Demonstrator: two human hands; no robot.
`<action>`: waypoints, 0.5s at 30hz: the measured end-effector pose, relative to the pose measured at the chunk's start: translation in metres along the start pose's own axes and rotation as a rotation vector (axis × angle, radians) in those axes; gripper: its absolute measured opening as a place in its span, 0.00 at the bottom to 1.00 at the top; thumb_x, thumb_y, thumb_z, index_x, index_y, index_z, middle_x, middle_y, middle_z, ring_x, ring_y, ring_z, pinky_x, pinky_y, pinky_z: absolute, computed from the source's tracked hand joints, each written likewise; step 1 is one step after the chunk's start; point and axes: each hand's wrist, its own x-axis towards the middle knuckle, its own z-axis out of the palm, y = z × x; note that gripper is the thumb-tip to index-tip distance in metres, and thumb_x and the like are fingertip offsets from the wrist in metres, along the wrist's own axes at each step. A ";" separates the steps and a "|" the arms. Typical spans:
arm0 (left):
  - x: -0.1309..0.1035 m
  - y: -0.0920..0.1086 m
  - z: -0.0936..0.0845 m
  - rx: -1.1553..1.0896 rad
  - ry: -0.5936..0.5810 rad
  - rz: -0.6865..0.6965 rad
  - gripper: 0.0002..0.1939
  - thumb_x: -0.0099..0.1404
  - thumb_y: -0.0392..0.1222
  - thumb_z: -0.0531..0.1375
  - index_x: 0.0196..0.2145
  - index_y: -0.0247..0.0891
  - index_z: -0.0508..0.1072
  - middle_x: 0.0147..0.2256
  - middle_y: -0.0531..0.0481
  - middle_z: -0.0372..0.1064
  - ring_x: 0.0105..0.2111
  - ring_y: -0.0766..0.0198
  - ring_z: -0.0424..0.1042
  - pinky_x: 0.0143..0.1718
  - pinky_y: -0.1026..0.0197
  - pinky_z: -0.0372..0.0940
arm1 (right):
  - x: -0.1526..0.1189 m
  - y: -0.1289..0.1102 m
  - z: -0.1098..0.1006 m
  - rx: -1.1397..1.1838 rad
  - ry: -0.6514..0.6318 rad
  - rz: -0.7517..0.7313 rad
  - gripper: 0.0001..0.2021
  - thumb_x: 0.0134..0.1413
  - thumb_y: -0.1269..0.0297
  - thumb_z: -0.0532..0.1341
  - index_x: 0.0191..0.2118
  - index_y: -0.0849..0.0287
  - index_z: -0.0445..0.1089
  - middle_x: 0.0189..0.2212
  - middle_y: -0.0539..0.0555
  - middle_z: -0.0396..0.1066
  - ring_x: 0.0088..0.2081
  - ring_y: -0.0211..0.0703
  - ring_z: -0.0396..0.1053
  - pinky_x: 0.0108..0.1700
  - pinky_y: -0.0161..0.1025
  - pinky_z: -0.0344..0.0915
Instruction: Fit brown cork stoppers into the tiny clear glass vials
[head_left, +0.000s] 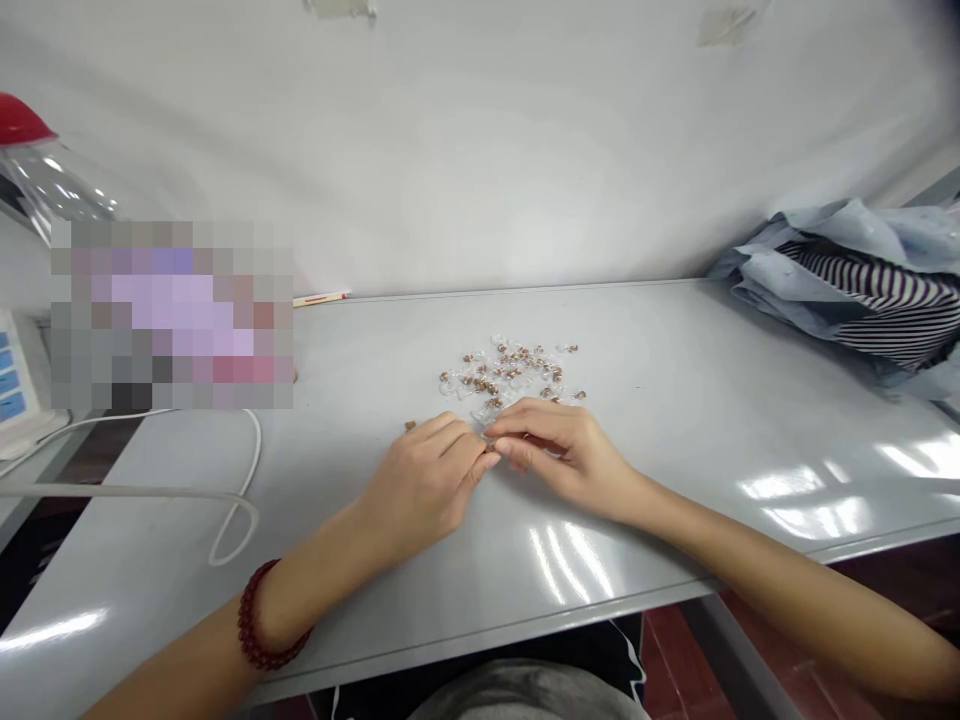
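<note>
My left hand (427, 475) is closed in a pinch over the table, with a small brown piece (491, 449) showing at its fingertips. My right hand (570, 450) meets it there, thumb and fingers pinched together. What lies between the right fingertips is too small and covered to make out. Just beyond both hands is a loose pile of small brown bead-like pieces with clear loops (514, 372). One brown piece (410, 426) lies apart, beside the left knuckles.
A white cable (255, 510) loops over the table's left side, near a power strip (13, 370). A clear bottle with a red cap (22, 120) stands at far left. A pen (321, 299) lies by the wall. Blue and striped cloth (847, 290) sits at right.
</note>
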 end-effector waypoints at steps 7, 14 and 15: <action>-0.002 -0.025 -0.024 0.034 -0.101 -0.047 0.11 0.72 0.36 0.52 0.33 0.36 0.71 0.29 0.49 0.70 0.32 0.61 0.65 0.35 0.56 0.62 | 0.004 0.015 -0.018 -0.422 0.060 -0.267 0.10 0.67 0.70 0.54 0.45 0.63 0.73 0.40 0.61 0.72 0.42 0.44 0.71 0.44 0.44 0.70; -0.007 -0.041 -0.026 0.065 -0.201 -0.162 0.05 0.66 0.39 0.57 0.36 0.38 0.72 0.34 0.47 0.70 0.38 0.56 0.66 0.39 0.53 0.64 | 0.007 0.031 -0.035 -0.606 -0.123 -0.142 0.10 0.67 0.69 0.54 0.40 0.63 0.72 0.37 0.59 0.71 0.37 0.42 0.70 0.40 0.41 0.68; -0.007 -0.040 -0.023 0.063 -0.199 -0.172 0.05 0.66 0.40 0.58 0.37 0.37 0.72 0.36 0.46 0.70 0.39 0.55 0.66 0.40 0.52 0.64 | 0.007 0.030 -0.035 -0.611 -0.141 -0.122 0.10 0.67 0.69 0.54 0.39 0.63 0.72 0.37 0.59 0.71 0.37 0.42 0.70 0.40 0.40 0.68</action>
